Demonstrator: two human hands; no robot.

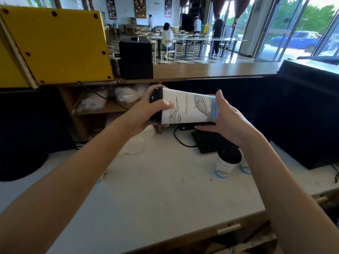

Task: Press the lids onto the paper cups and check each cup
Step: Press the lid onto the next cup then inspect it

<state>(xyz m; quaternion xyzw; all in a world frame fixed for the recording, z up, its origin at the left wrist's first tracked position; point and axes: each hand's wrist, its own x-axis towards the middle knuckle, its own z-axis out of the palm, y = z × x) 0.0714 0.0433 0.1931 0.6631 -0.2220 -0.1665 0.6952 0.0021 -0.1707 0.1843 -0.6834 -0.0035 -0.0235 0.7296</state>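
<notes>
Between the two hands a cup (189, 109) lies on its side above the table (165, 189), long axis running left to right. Left hand (146, 114) is closed around its black lid (156, 97); right hand (225, 116) cups the base. Below the right hand stand one lidded cup (227, 162) and a second, mostly hidden.
</notes>
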